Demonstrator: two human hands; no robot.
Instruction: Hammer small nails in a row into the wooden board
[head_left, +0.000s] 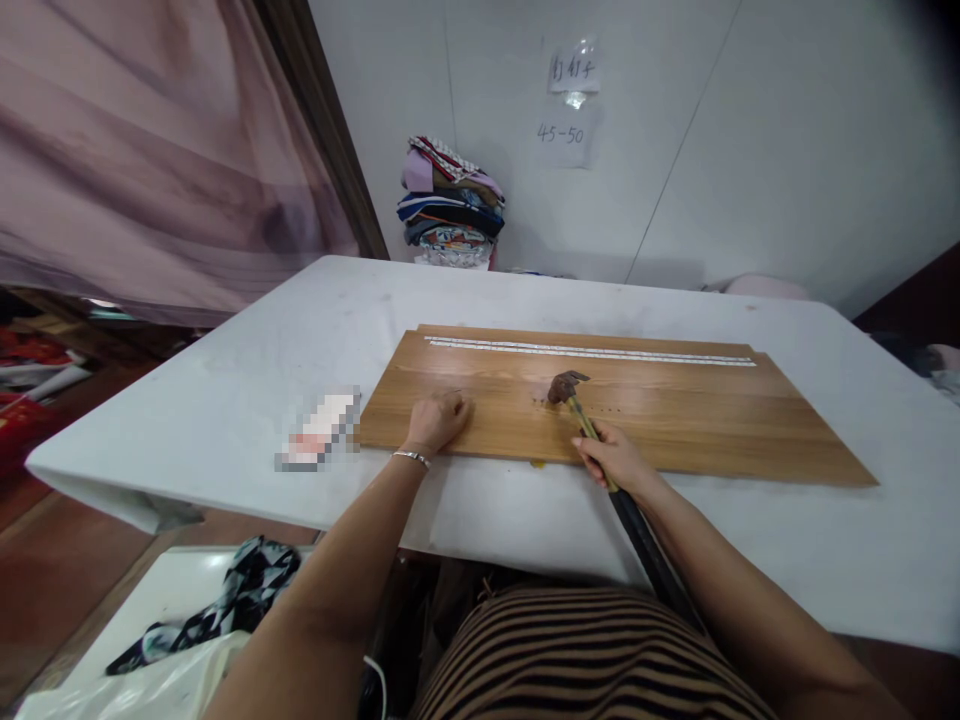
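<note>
A wood-grain board [720, 415] lies flat on the white-covered table. My right hand [616, 458] is closed around the handle of a claw hammer [568, 388]; its rusty head is over the board's middle, its dark grip pointing back toward my body. Small nails [537, 401] show just left of the hammer head, and a short row of dark specks [607, 410] lies to its right. On the board's left part rests my left hand [439, 420], fingers curled in; whether anything is inside them is hidden. It wears a bracelet [412, 457].
Two white strips [592, 351] run along the board's far side. A blurred-out flat object [321, 430] lies left of the board on the white table [247, 370]. Folded cloths [452, 205] are stacked by the wall. A pink curtain [165, 130] hangs at left.
</note>
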